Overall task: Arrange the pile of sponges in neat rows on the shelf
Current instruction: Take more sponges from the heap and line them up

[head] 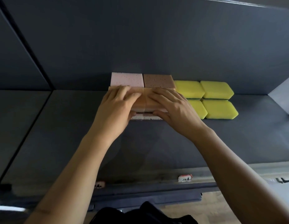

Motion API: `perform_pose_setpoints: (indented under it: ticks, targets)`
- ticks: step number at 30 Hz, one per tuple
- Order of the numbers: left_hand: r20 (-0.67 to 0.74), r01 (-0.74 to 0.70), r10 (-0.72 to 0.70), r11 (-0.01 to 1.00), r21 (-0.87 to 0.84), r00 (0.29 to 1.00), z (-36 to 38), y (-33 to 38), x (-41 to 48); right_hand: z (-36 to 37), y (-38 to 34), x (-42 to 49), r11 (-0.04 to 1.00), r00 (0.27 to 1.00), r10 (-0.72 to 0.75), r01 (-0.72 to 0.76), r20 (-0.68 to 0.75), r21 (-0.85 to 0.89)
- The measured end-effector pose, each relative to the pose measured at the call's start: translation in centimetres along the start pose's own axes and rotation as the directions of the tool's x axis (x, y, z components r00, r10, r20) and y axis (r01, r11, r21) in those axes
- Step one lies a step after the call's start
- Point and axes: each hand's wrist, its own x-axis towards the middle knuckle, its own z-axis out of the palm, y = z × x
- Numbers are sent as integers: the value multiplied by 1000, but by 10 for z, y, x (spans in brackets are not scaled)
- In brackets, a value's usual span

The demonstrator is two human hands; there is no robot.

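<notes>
Your left hand [117,104] and right hand [171,107] sit side by side on the orange sponges [141,102], a pair lying edge to edge in the front row on the shelf [59,126]. Your fingers [124,92] lie flat across the tops. Both thumbs tuck in at the front edge, so each hand holds its sponge between fingers above and thumb in front.

Just behind the pair, touching the back panel, are a pink sponge [126,80] and a brown sponge [158,80]. A pale layer [147,118] shows beneath the orange pair at the front. Your hands hide whether it is a second tier of sponges or the underside of the same ones.

To your right, four yellow sponges [217,89] already lie in two tidy rows of two, with the nearest close beside your right hand.

These sponges are probably very light and soft. They should give under your fingers and spring back, so a hard squeeze is likely to bow the edges and spoil the line. Take them by the long sides or press flat on top, and slide rather than lift. The porous faces should grip the shelf a little, so nudge both together to hold the seam closed and square to the pink and brown ones.
</notes>
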Motion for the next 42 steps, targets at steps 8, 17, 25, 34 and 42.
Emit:
perform_pose_setpoints:
  ticks: [8,17,25,34,42]
  targets:
    - [24,46,-45,997,-61,999,-10,2,-10,-14,-3,6,1000,996,31,-31,80,4]
    - [4,145,-145,985,-90,989,-8,6,-23,-14,-6,9,999,994,32,-33,104,3]
    - [-48,173,-177,982,-81,983,-24,3,-29,-24,-30,20,999,1000,-22,22,10,26]
    - [-258,396,-389,918,-24,884,-94,-78,-117,-11,-165,89,967,976,-219,218,-7,129]
    - [-258,673,-630,727,135,732,-172,-192,-254,53,-355,152,880,903,-429,414,14,232]
